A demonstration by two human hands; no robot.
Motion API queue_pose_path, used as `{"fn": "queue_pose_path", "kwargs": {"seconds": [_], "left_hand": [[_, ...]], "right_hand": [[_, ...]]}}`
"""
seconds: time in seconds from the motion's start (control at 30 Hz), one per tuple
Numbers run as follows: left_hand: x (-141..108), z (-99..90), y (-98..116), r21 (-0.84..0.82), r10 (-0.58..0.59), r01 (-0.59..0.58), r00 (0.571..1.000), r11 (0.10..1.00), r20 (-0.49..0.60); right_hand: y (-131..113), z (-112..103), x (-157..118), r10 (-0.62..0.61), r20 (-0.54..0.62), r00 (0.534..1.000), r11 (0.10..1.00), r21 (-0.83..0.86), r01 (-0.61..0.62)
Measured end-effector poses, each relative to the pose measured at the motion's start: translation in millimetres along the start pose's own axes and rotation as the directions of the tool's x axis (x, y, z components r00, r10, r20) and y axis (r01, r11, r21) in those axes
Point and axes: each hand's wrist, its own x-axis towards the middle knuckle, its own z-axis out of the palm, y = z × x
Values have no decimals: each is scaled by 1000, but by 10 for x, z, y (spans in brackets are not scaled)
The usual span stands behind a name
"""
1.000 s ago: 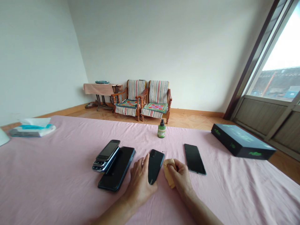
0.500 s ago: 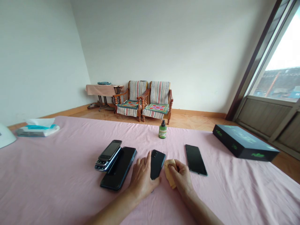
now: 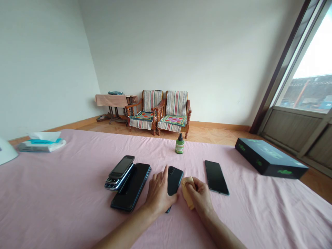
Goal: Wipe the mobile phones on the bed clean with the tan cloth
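A black smartphone [image 3: 175, 180] lies back up on the pink cloth, its camera block at the far end. My left hand [image 3: 158, 193] grips it, fingers along its left side and thumb across its lower part, covering some of it. Just right of this phone, my right hand [image 3: 200, 196] is closed on a folded yellow cloth [image 3: 187, 194], apart from the phone. Another dark phone [image 3: 217, 177] rests screen up farther right. To the left are a large black phone [image 3: 131, 188] on a stack and a smaller pile of older phones [image 3: 121, 169] leaning against it.
A green spray bottle [image 3: 180, 145] stands near the far edge of the pink-covered table [image 3: 77, 221]. At right sits a black box [image 3: 271, 159]; at far left are a tissue pack [image 3: 43, 144] and a white object [image 3: 6, 152]. Two wooden chairs [image 3: 172, 107] stand beyond.
My left hand has shifted very slightly on the phone, and more of the phone's lower end shows below the thumb. My right hand and the yellow cloth are almost unchanged.
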Motion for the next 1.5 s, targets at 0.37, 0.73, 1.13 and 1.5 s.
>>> {"fn": "queue_pose_path", "kwargs": {"seconds": [0.37,0.73,1.13,1.5], "left_hand": [[55,-2,30,6,-52,52,999,999,15],[72,-14,42,3,-65,64,998,998,13],[82,7,32,-2,-62,62,998,998,-9],[81,28,21,-14,-49,49,998,999,-50]], "right_hand": [[6,-7,-4,-8,-1,1000,1000,-15,8],[17,-1,-1,-20,2,1000,1000,-21,20],[9,-2,-8,-17,4,1000,1000,-13,17],[-5,4,-15,-5,-1,1000,1000,-3,5]]}}
